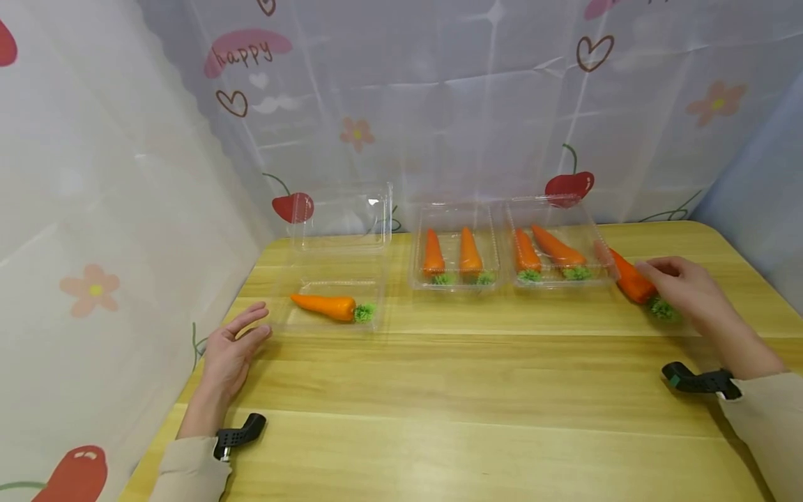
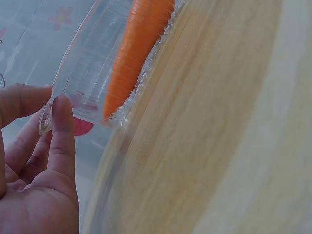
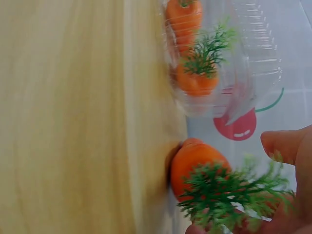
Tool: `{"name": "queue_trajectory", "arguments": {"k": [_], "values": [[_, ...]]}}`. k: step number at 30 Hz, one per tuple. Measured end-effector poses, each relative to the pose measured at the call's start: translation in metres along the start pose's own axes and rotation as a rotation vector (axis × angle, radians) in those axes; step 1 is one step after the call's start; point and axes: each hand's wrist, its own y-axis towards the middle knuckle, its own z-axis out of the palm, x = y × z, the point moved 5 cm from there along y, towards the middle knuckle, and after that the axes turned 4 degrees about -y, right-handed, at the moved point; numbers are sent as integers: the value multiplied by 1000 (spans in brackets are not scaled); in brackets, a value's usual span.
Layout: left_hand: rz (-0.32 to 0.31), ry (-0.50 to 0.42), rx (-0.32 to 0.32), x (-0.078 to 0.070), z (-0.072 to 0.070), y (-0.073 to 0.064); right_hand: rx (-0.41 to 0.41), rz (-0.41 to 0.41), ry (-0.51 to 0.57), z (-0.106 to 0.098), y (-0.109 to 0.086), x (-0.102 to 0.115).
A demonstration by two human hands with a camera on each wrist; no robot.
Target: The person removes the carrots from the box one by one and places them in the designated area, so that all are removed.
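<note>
My left hand is at the left edge of an open clear plastic container, fingertips right at the rim. In the left wrist view, thumb and finger are apart with the container's corner between them. One orange carrot with a green tuft lies inside, and the raised lid leans back. At the far right, my right hand is around a loose carrot lying on the table. In the right wrist view, the thumb stands apart from this carrot, with the other fingers partly hidden by its green leaves.
Two closed clear containers stand side by side at the back: the middle one and the right one, each with two carrots inside. A printed curtain hangs behind the wooden table and along its sides.
</note>
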Motion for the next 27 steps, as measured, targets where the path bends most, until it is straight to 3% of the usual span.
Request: {"name": "queue_trajectory", "arguments": {"k": [7,14,21,27], "values": [[-3,8,-2,2,-2,-3,-1,3,-13,-4,-2,10],[-4,6,1,4,-2,-5,-106,-40,-81,-13,-7,32],[-12,9,-4,3,-1,-4,-162,-120,-132,-9,-15,72],[-10,6,-2,0,0,-1,-151,-234,-81,9,-19,111]]}}
